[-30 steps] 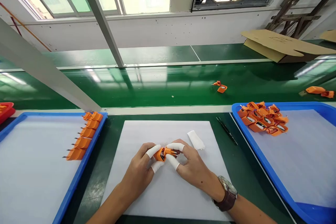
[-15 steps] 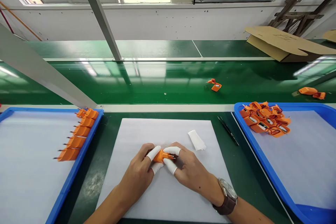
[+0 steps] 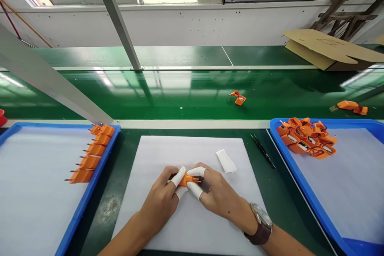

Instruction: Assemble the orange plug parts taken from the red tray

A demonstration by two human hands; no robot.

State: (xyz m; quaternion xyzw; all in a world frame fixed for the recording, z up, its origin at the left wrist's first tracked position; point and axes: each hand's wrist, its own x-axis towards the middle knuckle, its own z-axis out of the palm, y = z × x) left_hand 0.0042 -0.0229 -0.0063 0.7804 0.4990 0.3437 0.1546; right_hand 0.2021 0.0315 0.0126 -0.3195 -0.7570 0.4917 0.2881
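Both hands meet over the white foam mat (image 3: 192, 224) and pinch one small orange plastic part (image 3: 187, 178) between them. My left hand (image 3: 164, 200) grips its left end with thumb and forefinger in white finger cots. My right hand (image 3: 217, 197), with a brown-strapped watch on the wrist, closes on the right end, also with white cots. The part is mostly hidden by the fingertips.
A blue tray (image 3: 90, 196) on the left holds a row of orange parts (image 3: 91, 154). Another blue tray (image 3: 303, 180) on the right holds a heap of orange parts (image 3: 309, 142). A white scrap (image 3: 226, 161) and black tweezers (image 3: 263, 151) lie nearby. Loose orange parts (image 3: 238, 98) sit on the green belt.
The two halves of the orange part have come closer together between my fingertips. The view has tilted slightly; the loose part on the belt has drifted left.
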